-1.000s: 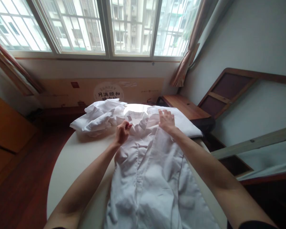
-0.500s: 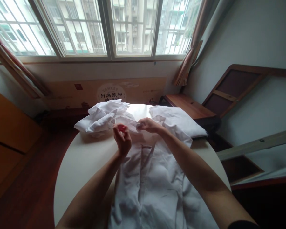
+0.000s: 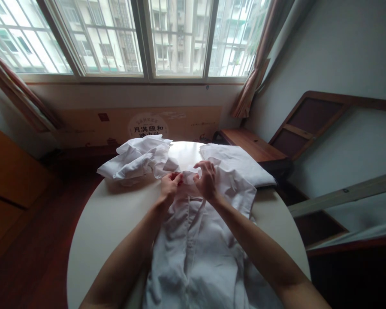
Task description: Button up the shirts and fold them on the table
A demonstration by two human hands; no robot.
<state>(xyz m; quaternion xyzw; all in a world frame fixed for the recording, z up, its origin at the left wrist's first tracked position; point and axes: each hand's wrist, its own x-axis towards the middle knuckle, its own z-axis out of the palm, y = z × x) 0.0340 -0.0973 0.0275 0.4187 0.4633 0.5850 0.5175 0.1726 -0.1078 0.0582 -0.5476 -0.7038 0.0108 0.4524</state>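
A white shirt [image 3: 209,253] lies lengthwise over the round table, its long front seam running toward me and its collar end [image 3: 189,177] at the far side. My left hand [image 3: 170,186] pinches the left edge of that collar between thumb and fingers. Just right of it, my right hand [image 3: 207,178] is open over the collar, with thumb and forefinger apart and bent. Whether its fingertips touch the cloth is hard to tell. A crumpled white cloth heap [image 3: 137,159] rests beyond my left hand.
Folded white cloth [image 3: 241,161] lies at the table's far right. The round white table [image 3: 93,231] has a curved edge on both sides. Behind stand a low brown wooden table [image 3: 252,143] and a printed board [image 3: 93,124] under the barred window.
My left hand has turned and come to pinch the collar's left edge. My right hand has let the collar go, and its fingers have risen and spread.
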